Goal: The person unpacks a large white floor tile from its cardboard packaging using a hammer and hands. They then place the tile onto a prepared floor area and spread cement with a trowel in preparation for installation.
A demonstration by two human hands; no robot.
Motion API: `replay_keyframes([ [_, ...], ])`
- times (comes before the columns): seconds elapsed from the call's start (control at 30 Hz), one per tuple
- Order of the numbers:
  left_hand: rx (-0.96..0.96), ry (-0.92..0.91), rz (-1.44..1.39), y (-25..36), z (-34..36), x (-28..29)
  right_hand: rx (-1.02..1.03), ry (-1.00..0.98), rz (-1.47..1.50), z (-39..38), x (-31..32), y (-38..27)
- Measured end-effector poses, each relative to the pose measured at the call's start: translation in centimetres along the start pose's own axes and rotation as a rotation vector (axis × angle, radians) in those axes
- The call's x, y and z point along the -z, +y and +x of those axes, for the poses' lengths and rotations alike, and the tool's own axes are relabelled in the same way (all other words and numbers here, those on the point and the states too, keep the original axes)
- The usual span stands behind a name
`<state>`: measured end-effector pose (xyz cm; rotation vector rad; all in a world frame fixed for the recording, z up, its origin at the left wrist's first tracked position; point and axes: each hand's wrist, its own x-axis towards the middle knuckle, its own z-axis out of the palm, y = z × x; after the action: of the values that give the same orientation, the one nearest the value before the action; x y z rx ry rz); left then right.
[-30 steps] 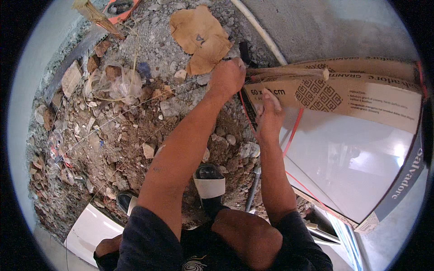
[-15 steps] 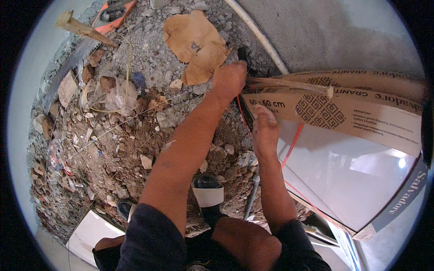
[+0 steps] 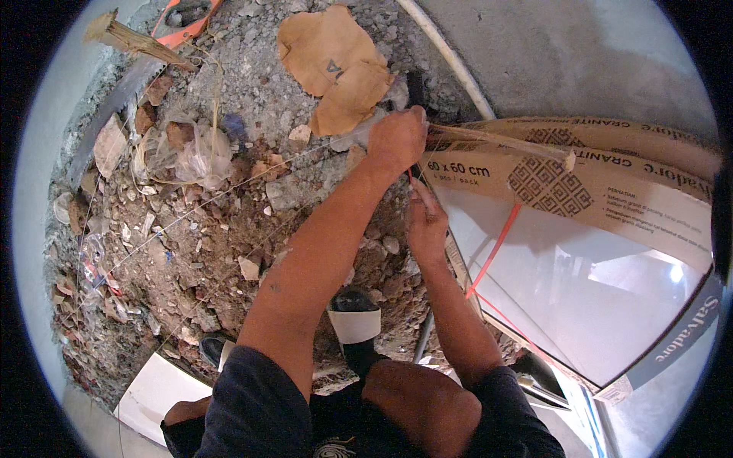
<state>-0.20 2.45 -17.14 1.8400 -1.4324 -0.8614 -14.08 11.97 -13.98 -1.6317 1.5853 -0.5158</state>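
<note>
Two bare forearms (image 3: 294,294) stretch over rubble (image 3: 191,256). The right hand (image 3: 427,229) is nearer, beside the big box (image 3: 649,197), its grip half curled; I can't tell whether it pinches anything. Just beyond, the left hand (image 3: 397,141) bends, knuckles up, by the wooden stake (image 3: 519,145) that slants across the box; its grip's inside is hidden. Farther off lies brown paper (image 3: 332,65).

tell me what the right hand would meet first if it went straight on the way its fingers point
Most likely the left hand, which lies just ahead of the right hand in this view, though their depths are hard to judge.
</note>
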Motion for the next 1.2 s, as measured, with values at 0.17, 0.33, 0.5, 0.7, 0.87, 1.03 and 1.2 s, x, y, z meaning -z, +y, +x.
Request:
replay_keyframes([
  [0.17,-0.213,0.352,0.036,0.6,-3.3,1.5,0.018,-0.038,-0.052,0.0,-0.9,1.6],
  [0.33,0.012,-0.101,0.120,2.4,-9.8,-0.5,0.282,-0.051,-0.365,-0.8,-0.3,5.9],
  [0.5,0.246,-0.060,0.045,3.2,-8.1,-3.6,0.254,-0.020,-0.186,-0.3,1.3,7.3],
  [0.7,0.104,-0.246,0.126,2.6,-8.6,-3.0,-0.100,0.040,0.170,1.7,2.5,0.4],
  [0.87,0.054,-0.216,0.300,3.6,-9.5,0.3,-0.391,-0.002,0.564,4.8,-0.6,-4.6],
  [1.03,0.050,-0.339,0.238,3.2,-9.2,5.5,0.281,-0.082,-0.135,4.8,-1.7,-2.5],
  [1.2,-0.102,-0.689,0.666,-2.6,-7.2,15.2,-0.062,0.314,0.125,5.6,-1.6,-0.8],
])
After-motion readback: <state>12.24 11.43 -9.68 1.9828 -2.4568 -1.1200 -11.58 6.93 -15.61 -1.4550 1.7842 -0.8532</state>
